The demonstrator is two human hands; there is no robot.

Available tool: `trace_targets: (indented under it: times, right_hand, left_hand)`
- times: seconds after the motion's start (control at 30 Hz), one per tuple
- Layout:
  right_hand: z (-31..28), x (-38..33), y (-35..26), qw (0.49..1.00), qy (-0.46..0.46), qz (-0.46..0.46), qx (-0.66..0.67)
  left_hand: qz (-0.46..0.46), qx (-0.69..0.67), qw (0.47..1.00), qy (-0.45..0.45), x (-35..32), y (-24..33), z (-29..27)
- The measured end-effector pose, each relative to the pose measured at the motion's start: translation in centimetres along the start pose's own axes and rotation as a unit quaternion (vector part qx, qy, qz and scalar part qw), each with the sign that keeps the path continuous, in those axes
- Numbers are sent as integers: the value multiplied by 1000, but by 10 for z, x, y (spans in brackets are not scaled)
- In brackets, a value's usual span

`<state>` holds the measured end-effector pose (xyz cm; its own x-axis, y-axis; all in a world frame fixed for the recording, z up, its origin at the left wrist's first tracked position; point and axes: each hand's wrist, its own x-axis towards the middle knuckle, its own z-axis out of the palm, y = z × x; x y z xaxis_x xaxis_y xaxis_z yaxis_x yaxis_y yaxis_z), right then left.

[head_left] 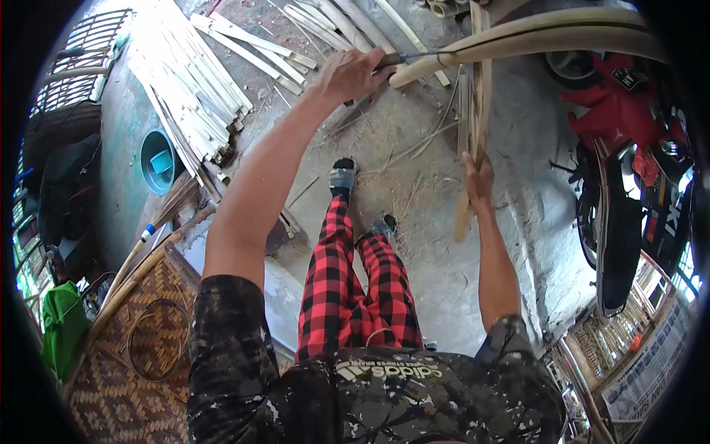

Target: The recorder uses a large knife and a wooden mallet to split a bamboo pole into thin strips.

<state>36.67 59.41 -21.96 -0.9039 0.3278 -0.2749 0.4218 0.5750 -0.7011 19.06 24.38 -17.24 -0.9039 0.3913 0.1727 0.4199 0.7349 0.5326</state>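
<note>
My left hand (351,74) stretches forward, closed on the handle of a knife (413,56). The knife's dark blade reaches into the end of a long bamboo pole (510,44), along which a dark split runs to the upper right. Most of the blade is hidden in the bamboo. Nearer and to the right, my right hand (479,177) is wrapped round a long flat bamboo piece (482,103). That piece stands almost lengthwise in the view and passes under the pole at its far end.
Many pale bamboo strips (185,81) lie at the upper left, beside a teal bucket (157,164). A red motorcycle (617,111) stands at the right. A woven bamboo panel (133,333) is at the lower left. Shavings litter the concrete floor (436,274).
</note>
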Motion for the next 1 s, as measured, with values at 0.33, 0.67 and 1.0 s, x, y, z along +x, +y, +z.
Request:
trace_targets:
  times: [0.33,0.67,1.0]
  right_hand:
    - [-113,29,-110,909,159,-129,363]
    - [-7,15,5,997,-70,32,-2]
    - [-62,55,-87,834,184,-166,493]
  left_hand:
    - [-29,46,998,-7,-13,-15,-18]
    - [-6,14,1000,10,-15,-30,-10]
    - [-64,57,996,-26,-11,-21,-16]
